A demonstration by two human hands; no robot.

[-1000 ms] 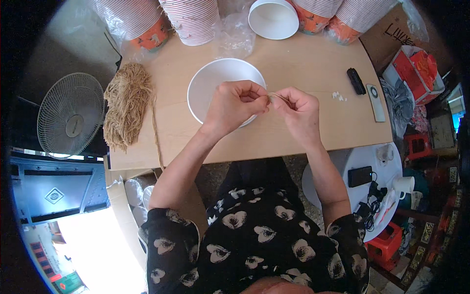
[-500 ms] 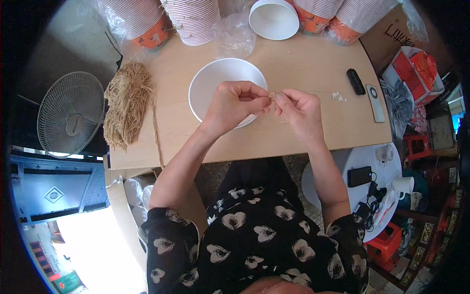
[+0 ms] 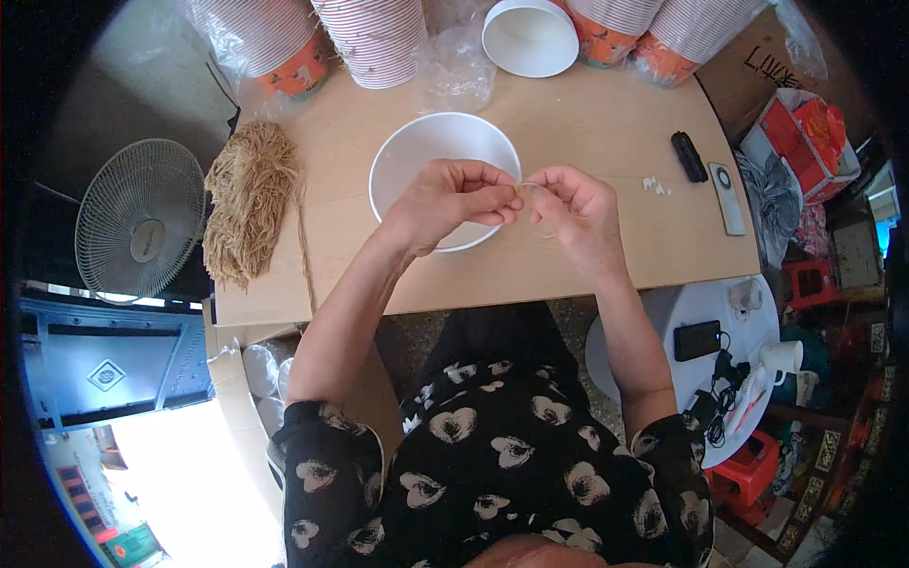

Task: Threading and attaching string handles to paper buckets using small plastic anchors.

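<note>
Over the right side of a white bowl [image 3: 398,180], my left hand [image 3: 459,201] pinches a thin pale string [image 3: 525,184] between thumb and fingers. My right hand [image 3: 578,208] grips the same string just to the right, also in a pinch, with the fingertips of both hands almost touching. A bit of the string curves out under my right hand. What the string is tied to or threaded through, if anything, is too small to make out. Left of the bowl lies a thick bundle of beige strings [image 3: 251,204], one long strand trailing to the table's near edge.
Wrapped stacks of paper bowls [image 3: 374,43], a clear plastic bag [image 3: 456,76] and a tilted white bowl [image 3: 530,40] line the back. Small white pieces [image 3: 655,186], a black object [image 3: 688,157] and a remote control [image 3: 727,199] lie right. A fan [image 3: 142,222] stands left.
My fingertips have shifted slightly, and a small loop of the string now shows between the hands. Both hands keep their pinch, in nearly the same place.
</note>
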